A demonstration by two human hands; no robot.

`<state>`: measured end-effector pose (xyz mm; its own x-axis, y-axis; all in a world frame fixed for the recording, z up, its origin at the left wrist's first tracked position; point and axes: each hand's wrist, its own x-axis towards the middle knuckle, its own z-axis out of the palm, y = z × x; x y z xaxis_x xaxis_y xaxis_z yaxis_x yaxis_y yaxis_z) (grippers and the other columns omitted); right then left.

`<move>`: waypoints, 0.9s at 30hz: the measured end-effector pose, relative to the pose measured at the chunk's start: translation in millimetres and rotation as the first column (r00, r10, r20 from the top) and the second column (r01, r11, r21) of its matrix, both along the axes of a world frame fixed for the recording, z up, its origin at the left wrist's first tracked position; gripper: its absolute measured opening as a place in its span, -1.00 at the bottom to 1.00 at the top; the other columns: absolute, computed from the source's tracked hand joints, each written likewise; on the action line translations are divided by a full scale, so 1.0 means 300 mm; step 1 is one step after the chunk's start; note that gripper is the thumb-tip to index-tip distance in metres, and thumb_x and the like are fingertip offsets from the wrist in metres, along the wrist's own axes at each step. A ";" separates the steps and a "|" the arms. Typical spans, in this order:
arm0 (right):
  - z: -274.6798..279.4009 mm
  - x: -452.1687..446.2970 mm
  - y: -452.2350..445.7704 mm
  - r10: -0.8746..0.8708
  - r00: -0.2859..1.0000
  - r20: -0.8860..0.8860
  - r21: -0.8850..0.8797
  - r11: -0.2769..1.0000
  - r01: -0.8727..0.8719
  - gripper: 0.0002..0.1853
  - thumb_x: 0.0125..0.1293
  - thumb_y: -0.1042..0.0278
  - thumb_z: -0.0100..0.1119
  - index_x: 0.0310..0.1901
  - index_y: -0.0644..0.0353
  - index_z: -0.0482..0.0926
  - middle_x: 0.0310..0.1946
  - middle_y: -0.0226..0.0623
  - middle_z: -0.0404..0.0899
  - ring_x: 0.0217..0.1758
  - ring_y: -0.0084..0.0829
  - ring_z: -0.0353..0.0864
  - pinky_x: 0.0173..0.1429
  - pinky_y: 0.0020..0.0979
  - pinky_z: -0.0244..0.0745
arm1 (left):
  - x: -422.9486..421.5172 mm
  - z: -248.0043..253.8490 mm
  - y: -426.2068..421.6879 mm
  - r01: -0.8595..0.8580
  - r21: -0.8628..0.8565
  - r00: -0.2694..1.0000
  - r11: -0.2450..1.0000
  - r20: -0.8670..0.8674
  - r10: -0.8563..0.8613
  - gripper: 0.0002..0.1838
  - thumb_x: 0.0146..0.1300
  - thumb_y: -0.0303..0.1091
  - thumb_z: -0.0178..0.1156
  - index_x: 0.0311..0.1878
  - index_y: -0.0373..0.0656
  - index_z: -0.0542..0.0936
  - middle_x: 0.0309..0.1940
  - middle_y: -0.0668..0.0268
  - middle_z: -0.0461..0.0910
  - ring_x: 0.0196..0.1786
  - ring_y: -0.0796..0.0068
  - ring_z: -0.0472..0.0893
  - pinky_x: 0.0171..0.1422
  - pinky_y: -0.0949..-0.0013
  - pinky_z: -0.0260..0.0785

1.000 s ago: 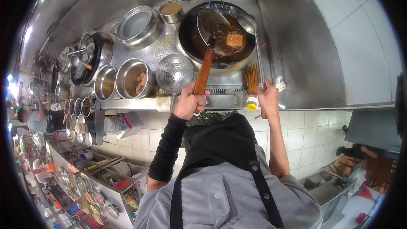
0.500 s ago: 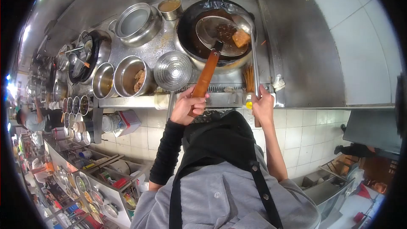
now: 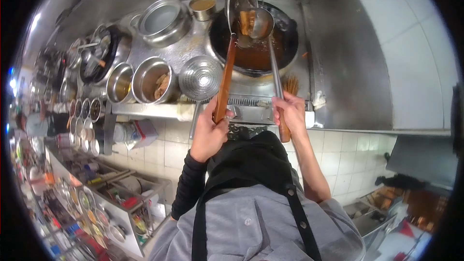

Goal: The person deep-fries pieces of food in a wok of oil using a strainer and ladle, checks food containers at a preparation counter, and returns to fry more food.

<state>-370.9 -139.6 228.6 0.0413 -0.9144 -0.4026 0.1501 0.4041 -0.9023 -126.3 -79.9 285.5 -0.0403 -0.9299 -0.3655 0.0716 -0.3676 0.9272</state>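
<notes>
- Wok, 1, dark, holding brown liquid (image 3: 253,59), set in the tabletop (image 3: 187,39); its far left part blocked from view by the strainer.
- Second wok (image 3: 107,70), 1, far left, utensils lying in it.
- Large pot (image 3: 164,21), 1, wide-mouthed, left of the nearer wok.
- Small pot (image 3: 203,7), 1, with cloudy liquid, just beside the large pot.
- Deep steel pots (image 3: 140,81), 2, side by side near the front edge; the right one holds pale brown pieces (image 3: 162,86).
- Perforated skimmer (image 3: 200,78), 1, between those pots and the wok, its handle passing near the left hand.
- Bristle brush (image 3: 291,84), 1, lower part hidden behind the right hand.
- White crumpled scrap (image 3: 319,100), 1, right of the brush.
- Hands, 2, both closed: left hand (image 3: 212,131) wrapped round the wooden handle of 1 strainer (image 3: 236,5), tilted steeply; right hand (image 3: 291,115) gripping 1 ladle (image 3: 274,63).
- Browned block (image 3: 247,22), 1 seen, above the wok, between strainer and ladle bowl; which one bears it cannot be told.
- Other person (image 3: 37,125), 1, far left.
</notes>
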 end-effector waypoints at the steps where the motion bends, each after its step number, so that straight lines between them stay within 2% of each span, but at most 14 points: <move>1: 0.025 0.036 -0.004 -0.006 0.988 0.152 0.037 0.999 0.000 -0.87 0.42 0.51 0.24 -0.08 0.36 0.58 -0.55 -0.37 0.51 -0.65 -0.57 0.45 -0.64 -0.47 0.32 | 0.019 -0.033 0.013 0.021 -0.173 0.972 0.985 0.236 0.020 -0.28 0.31 -0.70 0.03 0.58 -0.18 0.33 -0.14 0.27 0.63 -0.33 0.51 0.56 -0.23 0.45 0.45; 2: 0.044 0.070 -0.012 -0.019 0.952 0.305 0.075 0.997 -0.005 -0.82 0.41 0.51 0.25 -0.02 0.39 0.58 -0.52 -0.35 0.52 -0.65 -0.57 0.43 -0.64 -0.48 0.30 | 0.039 -0.022 0.032 -0.012 -0.182 0.958 0.983 0.280 0.064 -0.28 0.30 -0.69 0.04 0.57 -0.19 0.34 -0.15 0.27 0.63 -0.31 0.50 0.57 -0.19 0.44 0.45; 4: 0.050 0.132 -0.035 0.004 0.918 0.396 0.123 0.991 -0.057 -0.73 0.41 0.51 0.27 0.08 0.44 0.57 -0.43 -0.34 0.53 -0.62 -0.61 0.39 -0.65 -0.51 0.26 | 0.087 0.014 0.080 -0.070 -0.200 0.914 0.977 0.379 0.143 -0.29 0.29 -0.69 0.05 0.55 -0.20 0.37 -0.16 0.27 0.63 -0.27 0.48 0.59 -0.13 0.42 0.46; 7: 0.035 0.196 -0.054 0.075 0.858 0.507 0.147 0.974 -0.172 -0.70 0.41 0.51 0.25 0.11 0.46 0.56 -0.42 -0.34 0.53 -0.61 -0.64 0.39 -0.65 -0.53 0.26 | 0.220 0.055 0.172 -0.257 -0.118 0.944 0.959 0.183 0.276 -0.27 0.28 -0.71 0.03 0.57 -0.16 0.35 -0.09 0.34 0.60 -0.42 0.71 0.46 -0.39 0.56 0.34; 8: 0.039 0.213 -0.056 0.119 0.849 0.514 0.140 0.965 -0.221 -0.69 0.41 0.51 0.25 0.12 0.47 0.56 -0.42 -0.34 0.53 -0.61 -0.65 0.39 -0.65 -0.54 0.27 | 0.254 0.075 0.210 -0.328 -0.070 0.940 0.942 0.072 0.333 -0.27 0.28 -0.72 0.03 0.57 -0.15 0.35 -0.06 0.35 0.59 -0.46 0.76 0.42 -0.47 0.60 0.29; 14: 0.063 0.334 -0.104 0.414 0.777 0.475 0.111 0.847 -0.520 -0.69 0.40 0.52 0.24 0.10 0.51 0.53 -0.40 -0.35 0.50 -0.60 -0.66 0.39 -0.65 -0.56 0.28 | 0.360 0.084 0.414 -0.591 -0.115 0.792 0.799 0.109 0.601 -0.30 0.33 -0.74 0.02 0.56 -0.17 0.31 -0.02 0.34 0.56 -0.52 0.82 0.33 -0.56 0.65 0.14; 15: 0.077 0.377 -0.121 0.434 0.773 0.462 0.123 0.832 -0.541 -0.81 0.38 0.53 0.25 -0.06 0.46 0.56 -0.46 -0.34 0.49 -0.61 -0.62 0.40 -0.63 -0.54 0.29 | 0.380 0.074 0.434 -0.621 -0.140 0.764 0.771 0.110 0.636 -0.30 0.33 -0.74 0.02 0.56 -0.18 0.31 -0.01 0.34 0.57 -0.53 0.82 0.33 -0.56 0.65 0.14; 17: 0.069 0.469 -0.164 0.584 0.726 0.364 0.096 0.751 -0.653 -0.88 0.36 0.53 0.26 -0.18 0.41 0.56 -0.52 -0.35 0.47 -0.62 -0.59 0.41 -0.62 -0.51 0.30 | 0.423 0.061 0.467 -0.660 -0.162 0.719 0.733 0.146 0.680 -0.39 0.33 -0.73 0.03 0.47 -0.25 0.36 -0.11 0.34 0.54 -0.55 0.82 0.30 -0.58 0.64 0.08; 19: 0.033 0.582 -0.205 0.651 0.695 0.306 0.086 0.708 -0.701 -0.85 0.35 0.54 0.25 -0.36 0.35 0.50 -0.63 -0.37 0.42 -0.67 -0.53 0.39 -0.63 -0.44 0.32 | 0.451 0.058 0.480 -0.683 -0.159 0.714 0.713 0.062 0.697 -0.46 0.32 -0.73 0.03 0.39 -0.28 0.39 -0.19 0.35 0.50 -0.56 0.82 0.28 -0.59 0.63 0.03; 22: -0.074 0.718 -0.194 0.712 0.702 -0.020 0.068 0.701 -0.709 -0.87 0.29 0.57 0.24 -0.36 0.43 0.50 -0.60 -0.25 0.51 -0.67 -0.46 0.50 -0.62 -0.33 0.38 | 0.486 0.032 0.500 -0.720 -0.158 0.694 0.676 -0.154 0.703 -0.54 0.33 -0.73 0.06 0.30 -0.31 0.41 -0.29 0.37 0.42 -0.57 0.82 0.22 -0.59 0.64 -0.04; 23: -0.122 0.749 -0.139 0.713 0.591 -0.377 -0.003 0.637 -0.771 -0.86 0.20 0.61 0.21 -0.30 0.55 0.50 -0.59 0.02 0.57 -0.65 -0.14 0.63 -0.57 -0.14 0.49 | 0.481 0.027 0.498 -0.745 -0.148 0.666 0.651 -0.223 0.712 -0.53 0.34 -0.73 0.07 0.31 -0.31 0.40 -0.27 0.36 0.43 -0.56 0.82 0.22 -0.59 0.64 -0.03; 24: -0.223 0.752 -0.093 0.433 0.513 -0.741 -0.280 0.496 -0.822 -0.75 0.17 0.61 0.17 -0.14 0.61 0.53 -0.42 0.29 0.62 -0.42 0.14 0.73 -0.37 -0.02 0.60 | 0.482 0.019 0.501 -0.769 -0.135 0.634 0.625 -0.292 0.716 -0.52 0.35 -0.73 0.07 0.33 -0.30 0.40 -0.25 0.35 0.44 -0.56 0.82 0.22 -0.59 0.65 -0.03; 26: -0.253 0.671 -0.072 0.338 0.657 -0.674 -0.541 0.379 -0.750 -0.68 0.23 0.60 0.13 0.00 0.61 0.53 -0.27 0.32 0.63 -0.23 0.24 0.72 -0.20 -0.01 0.62 | 0.491 -0.024 0.519 -0.771 -0.117 0.614 0.626 -0.398 0.682 -0.45 0.35 -0.72 0.09 0.41 -0.27 0.34 -0.11 0.26 0.44 -0.54 0.81 0.21 -0.59 0.68 0.01; 27: -0.215 0.625 -0.049 0.360 0.656 -0.663 -0.510 0.423 -0.748 -0.66 0.25 0.59 0.13 0.04 0.61 0.53 -0.23 0.29 0.64 -0.19 0.21 0.73 -0.17 -0.03 0.62 | 0.494 -0.045 0.528 -0.771 -0.102 0.600 0.629 -0.447 0.664 -0.43 0.35 -0.72 0.09 0.43 -0.26 0.32 -0.07 0.24 0.44 -0.54 0.81 0.21 -0.59 0.68 0.02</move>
